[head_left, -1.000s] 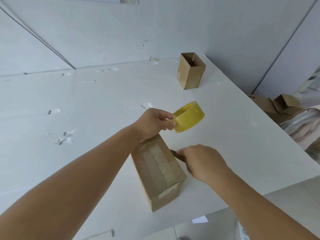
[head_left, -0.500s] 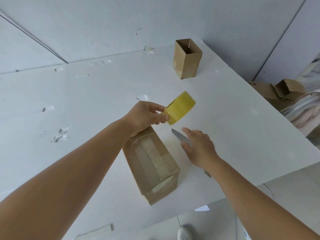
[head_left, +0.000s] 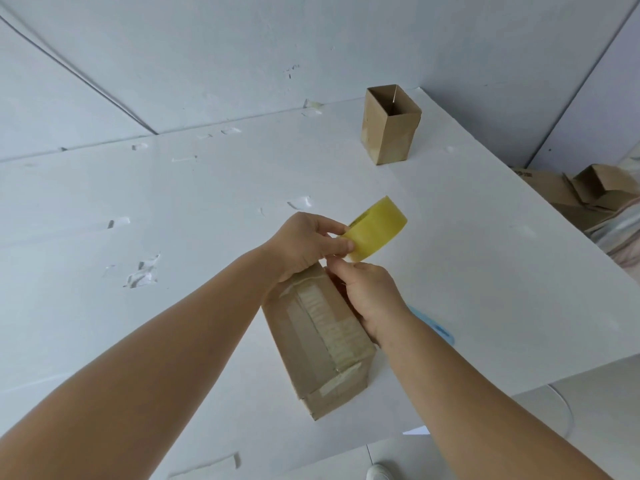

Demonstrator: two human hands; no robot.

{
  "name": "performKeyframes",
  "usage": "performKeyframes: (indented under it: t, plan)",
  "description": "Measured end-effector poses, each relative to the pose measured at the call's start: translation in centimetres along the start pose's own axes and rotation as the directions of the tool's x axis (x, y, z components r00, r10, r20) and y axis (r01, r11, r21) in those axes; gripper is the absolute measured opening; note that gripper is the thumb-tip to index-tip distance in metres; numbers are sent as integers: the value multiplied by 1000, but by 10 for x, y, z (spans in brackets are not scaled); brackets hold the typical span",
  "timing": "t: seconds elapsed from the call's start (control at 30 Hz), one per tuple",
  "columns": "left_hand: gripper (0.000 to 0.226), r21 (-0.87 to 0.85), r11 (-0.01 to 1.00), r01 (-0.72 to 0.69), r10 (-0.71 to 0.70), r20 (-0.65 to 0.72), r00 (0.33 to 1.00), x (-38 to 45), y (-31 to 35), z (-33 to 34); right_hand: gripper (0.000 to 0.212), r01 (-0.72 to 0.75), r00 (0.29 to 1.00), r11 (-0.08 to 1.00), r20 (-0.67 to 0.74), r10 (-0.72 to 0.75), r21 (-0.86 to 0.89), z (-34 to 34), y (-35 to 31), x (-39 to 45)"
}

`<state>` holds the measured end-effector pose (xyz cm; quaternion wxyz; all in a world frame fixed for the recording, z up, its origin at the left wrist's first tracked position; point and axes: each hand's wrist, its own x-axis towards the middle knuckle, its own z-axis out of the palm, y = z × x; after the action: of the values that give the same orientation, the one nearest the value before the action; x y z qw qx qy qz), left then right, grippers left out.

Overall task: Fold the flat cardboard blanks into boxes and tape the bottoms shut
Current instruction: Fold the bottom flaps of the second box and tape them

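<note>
A brown cardboard box (head_left: 322, 344) stands on the white table (head_left: 173, 209) with its taped bottom facing up. My left hand (head_left: 304, 244) grips a yellow tape roll (head_left: 375, 228) just above the box's far end. My right hand (head_left: 367, 292) is right under the roll at that far end, thumb and fingertips pinched together at the tape's loose end. A second box (head_left: 389, 128) stands upright and open-topped at the back of the table.
A blue-handled knife (head_left: 438, 329) lies on the table behind my right forearm, close to the right edge. Folded cardboard boxes (head_left: 575, 192) are piled on the floor to the right. Scraps of old tape (head_left: 142, 275) stick to the tabletop on the left.
My right hand let go of the knife on the table and moved left up to the tape roll. My left hand kept the roll above the box.
</note>
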<state>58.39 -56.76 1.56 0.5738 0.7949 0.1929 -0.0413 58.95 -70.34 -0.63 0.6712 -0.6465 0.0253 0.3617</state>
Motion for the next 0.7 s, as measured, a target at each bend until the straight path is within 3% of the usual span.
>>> performKeyframes:
  t: [0.23, 0.47, 0.6, 0.7]
  plan:
    - [16, -17, 999, -35, 34, -75, 997, -2, -1, 2, 25, 59, 991, 981, -108, -80, -186, 3, -4, -2]
    - [18, -82, 993, -82, 70, -134, 989, -6, -4, 1, 24, 102, 986, 973, -108, -127, -206, 6, -4, -1]
    - [7, -271, 953, -138, 58, -286, 957, -3, -2, -4, 29, 87, 987, 963, -111, -119, -256, 7, 2, -4]
    - [7, -246, 956, -159, 93, -260, 961, -6, -5, -6, 26, 85, 987, 965, -110, -115, -246, 6, 2, -2]
